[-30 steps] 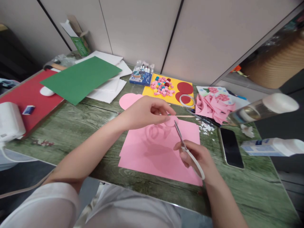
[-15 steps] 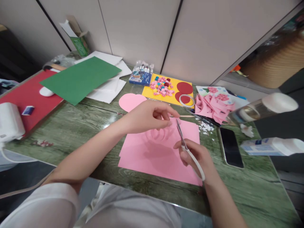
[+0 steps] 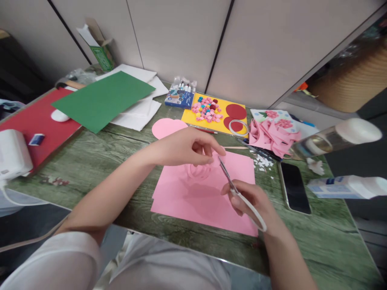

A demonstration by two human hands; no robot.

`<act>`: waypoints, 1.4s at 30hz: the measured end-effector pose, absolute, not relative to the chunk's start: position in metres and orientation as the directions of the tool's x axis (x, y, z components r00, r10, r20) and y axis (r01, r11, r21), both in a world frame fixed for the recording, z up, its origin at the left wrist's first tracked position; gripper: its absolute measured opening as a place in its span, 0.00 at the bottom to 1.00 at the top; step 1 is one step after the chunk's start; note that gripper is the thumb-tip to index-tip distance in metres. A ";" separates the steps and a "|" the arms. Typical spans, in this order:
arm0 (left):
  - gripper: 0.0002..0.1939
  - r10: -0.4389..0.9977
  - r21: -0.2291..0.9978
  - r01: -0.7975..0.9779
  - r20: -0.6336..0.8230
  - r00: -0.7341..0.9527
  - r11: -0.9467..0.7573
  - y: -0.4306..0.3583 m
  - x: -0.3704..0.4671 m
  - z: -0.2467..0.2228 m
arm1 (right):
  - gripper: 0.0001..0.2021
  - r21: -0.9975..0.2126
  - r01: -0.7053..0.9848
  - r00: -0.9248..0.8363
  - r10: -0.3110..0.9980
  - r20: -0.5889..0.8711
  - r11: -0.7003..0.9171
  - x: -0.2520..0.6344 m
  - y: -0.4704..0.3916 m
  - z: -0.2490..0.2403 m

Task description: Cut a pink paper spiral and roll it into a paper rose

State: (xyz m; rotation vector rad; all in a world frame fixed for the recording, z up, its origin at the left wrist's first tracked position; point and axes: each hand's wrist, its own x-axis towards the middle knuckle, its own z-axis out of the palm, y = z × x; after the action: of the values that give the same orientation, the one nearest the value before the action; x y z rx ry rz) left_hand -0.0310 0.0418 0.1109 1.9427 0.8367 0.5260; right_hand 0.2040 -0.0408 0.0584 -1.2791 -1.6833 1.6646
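Between the fingertips of my left hand (image 3: 195, 147) is a pink paper strip (image 3: 198, 171), curled into a loose spiral that hangs below the hand. My right hand (image 3: 249, 197) grips the white-handled scissors (image 3: 249, 207) by the loops. The blades point up and left, their tips at the pink paper beside my left fingers. Beneath both hands, pink paper sheets (image 3: 187, 205) lie stacked on the table. Part of the curled strip blends into the pink behind it.
Behind are pink paper circles (image 3: 165, 128) and a yellow sheet (image 3: 193, 117) bearing small coloured paper balls and red circles. A heap of pink paper scraps (image 3: 272, 135), a phone (image 3: 294, 187) and a white bottle (image 3: 347, 186) are to the right. Green paper (image 3: 105, 98) lies left.
My left fingers have moved slightly left and down with the curled strip. The scissors have swung so their tips sit further left and lower.
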 end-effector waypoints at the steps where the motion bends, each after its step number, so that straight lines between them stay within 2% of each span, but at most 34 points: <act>1: 0.14 0.723 0.874 0.350 0.003 0.691 -0.338 0.042 -0.032 0.112 | 0.16 -0.937 0.306 -0.483 0.821 -0.305 -0.168 0.205 -0.040 0.059; 11: 0.14 0.539 0.853 0.405 -0.182 0.822 -0.329 0.047 -0.041 0.113 | 0.17 -0.902 0.400 -0.621 0.675 -0.399 -0.165 0.212 -0.033 0.065; 17: 0.14 0.412 0.853 0.361 -0.195 0.890 -0.376 0.049 -0.041 0.109 | 0.16 -0.881 0.461 -0.670 0.609 -0.424 -0.106 0.217 -0.032 0.064; 28: 0.15 0.269 0.840 0.352 -0.257 0.928 -0.413 0.048 -0.037 0.102 | 0.16 -0.865 0.501 -0.708 0.565 -0.423 -0.020 0.219 -0.032 0.061; 37: 0.14 0.279 0.833 0.385 -0.289 0.916 -0.399 0.048 -0.035 0.101 | 0.14 -0.850 0.526 -0.706 0.555 -0.440 -0.005 0.219 -0.030 0.062; 42: 0.15 0.410 0.840 0.401 -0.242 0.880 -0.365 0.051 -0.035 0.102 | 0.14 -0.868 0.493 -0.680 0.596 -0.427 -0.059 0.219 -0.028 0.064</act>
State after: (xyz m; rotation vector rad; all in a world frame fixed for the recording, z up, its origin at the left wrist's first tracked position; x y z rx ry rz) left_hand -0.0351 0.0514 0.1017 1.9911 0.5916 0.0098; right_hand 0.2193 -0.0276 0.0643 -1.2166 -2.0946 1.8654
